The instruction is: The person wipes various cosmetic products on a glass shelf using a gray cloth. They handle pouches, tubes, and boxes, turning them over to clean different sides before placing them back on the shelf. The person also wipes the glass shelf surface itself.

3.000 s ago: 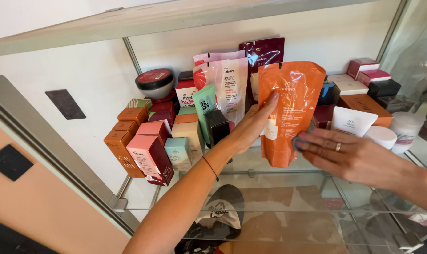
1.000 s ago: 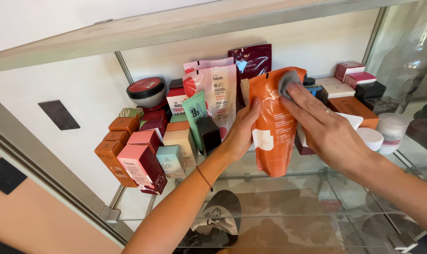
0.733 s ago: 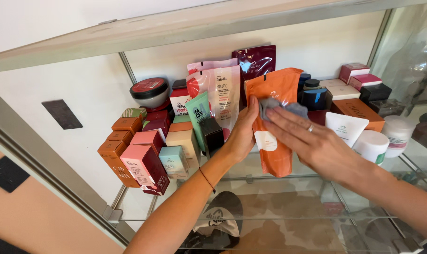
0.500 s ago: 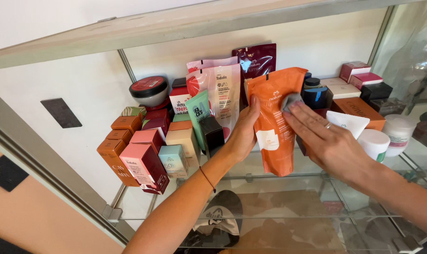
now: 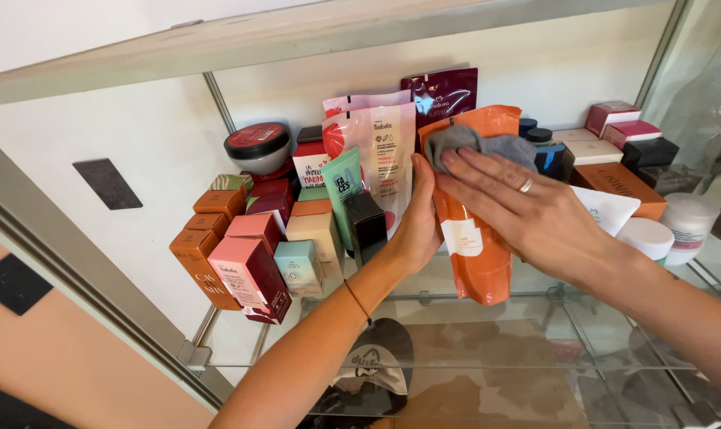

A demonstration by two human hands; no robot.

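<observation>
1. Our left hand (image 5: pixel 418 222) cups the left edge of the orange pouch (image 5: pixel 473 238), fingers curled behind it and thumb up along its side, so it is gripped upright on the glass shelf (image 5: pixel 488 334).
2. Our right hand (image 5: pixel 527 210) lies flat across the pouch's upper front, fingers stretched toward ten o'clock and pressing a grey cloth (image 5: pixel 472 143) against the pouch's top; a ring shows on one finger.
3. The pouch stands at the centre of the shelf, tilted slightly, its foot touching the glass.
4. At nine o'clock of the pouch stand a green tube (image 5: pixel 344 195) and a dark box (image 5: pixel 367 226); a white-and-pink pouch (image 5: pixel 380 151) rises behind them.
5. Further toward nine o'clock sit pink and orange boxes (image 5: pixel 245 262).
6. At three o'clock stand white jars (image 5: pixel 647 238).
</observation>
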